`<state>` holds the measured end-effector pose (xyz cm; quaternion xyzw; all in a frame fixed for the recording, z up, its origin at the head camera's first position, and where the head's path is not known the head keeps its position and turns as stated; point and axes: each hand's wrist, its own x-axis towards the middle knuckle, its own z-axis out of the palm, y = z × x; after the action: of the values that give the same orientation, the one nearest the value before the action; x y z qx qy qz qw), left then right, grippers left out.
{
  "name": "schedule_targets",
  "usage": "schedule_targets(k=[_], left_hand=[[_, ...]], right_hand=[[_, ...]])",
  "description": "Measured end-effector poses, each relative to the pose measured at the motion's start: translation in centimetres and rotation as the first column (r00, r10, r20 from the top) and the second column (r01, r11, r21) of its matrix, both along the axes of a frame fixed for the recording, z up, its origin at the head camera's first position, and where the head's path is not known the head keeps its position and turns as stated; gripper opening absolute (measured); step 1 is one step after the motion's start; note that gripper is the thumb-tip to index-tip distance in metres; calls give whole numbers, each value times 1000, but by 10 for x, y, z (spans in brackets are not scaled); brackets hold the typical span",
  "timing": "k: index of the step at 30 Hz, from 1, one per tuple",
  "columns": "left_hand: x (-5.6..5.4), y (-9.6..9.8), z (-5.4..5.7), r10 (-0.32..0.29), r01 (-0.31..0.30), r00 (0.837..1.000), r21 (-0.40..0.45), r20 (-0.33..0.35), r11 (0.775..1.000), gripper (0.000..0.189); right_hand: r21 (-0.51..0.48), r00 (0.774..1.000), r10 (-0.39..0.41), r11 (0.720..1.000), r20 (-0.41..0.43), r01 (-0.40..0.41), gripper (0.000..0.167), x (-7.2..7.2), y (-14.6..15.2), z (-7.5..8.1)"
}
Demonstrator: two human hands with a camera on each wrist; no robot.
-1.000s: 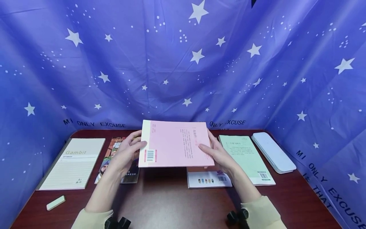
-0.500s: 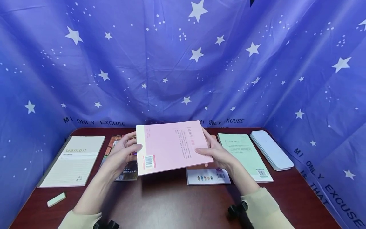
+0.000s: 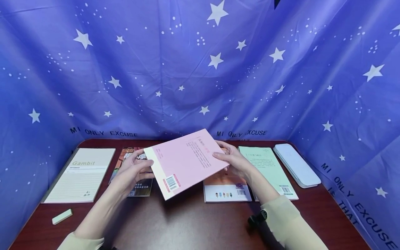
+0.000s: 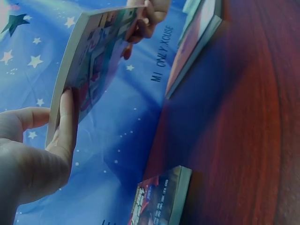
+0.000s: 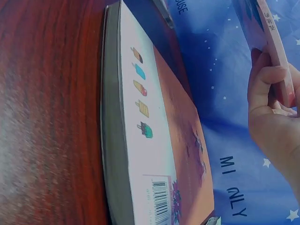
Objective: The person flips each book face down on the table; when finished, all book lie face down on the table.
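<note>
A pink book (image 3: 187,159) with a cream strip and a barcode is held up above the table, turned at a slant in the head view. My left hand (image 3: 132,172) grips its left end, thumb on the pink-and-cream face and fingers underneath. At the other end my right hand (image 3: 232,159) pinches the book's edge between thumb and fingers. The left wrist view shows the book's colourful underside (image 4: 101,61) and fingers of the left hand (image 4: 42,154) against it. In the right wrist view, the right hand (image 5: 274,103) holds the spine side.
On the dark red table (image 3: 187,225) lie a Gambit notebook (image 3: 82,173), an eraser (image 3: 62,217), a dark illustrated book (image 3: 140,187), an orange-and-white book (image 3: 226,192) with ice-cream pictures, a green book (image 3: 268,170) and a white case (image 3: 297,165). A starry blue curtain (image 3: 187,69) surrounds the table.
The pink book has turned counterclockwise in the head view, its barcode corner swinging down toward the front and its right end rising. Both hands keep hold of it throughout.
</note>
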<state>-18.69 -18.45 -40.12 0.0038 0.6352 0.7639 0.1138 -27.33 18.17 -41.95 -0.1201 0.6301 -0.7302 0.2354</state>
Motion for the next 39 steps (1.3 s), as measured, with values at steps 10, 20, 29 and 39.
schedule_targets(k=[10, 20, 29, 39], left_hand=[[12, -2, -11, -85, 85, 996, -52, 4, 995, 56], [23, -4, -22, -132, 134, 991, -114, 31, 984, 40], [36, -6, -37, -197, 201, 979, -159, 46, 966, 49], [49, -4, -50, -171, 182, 982, -179, 75, 967, 59]], right_hand=[[180, 994, -89, 979, -58, 98, 50, -18, -12, 0], [360, 990, -97, 924, -103, 128, 42, -33, -29, 1], [523, 978, -37, 841, -205, 141, 51, -48, -43, -2], [605, 946, 116, 790, -302, 96, 59, -55, -65, 3]])
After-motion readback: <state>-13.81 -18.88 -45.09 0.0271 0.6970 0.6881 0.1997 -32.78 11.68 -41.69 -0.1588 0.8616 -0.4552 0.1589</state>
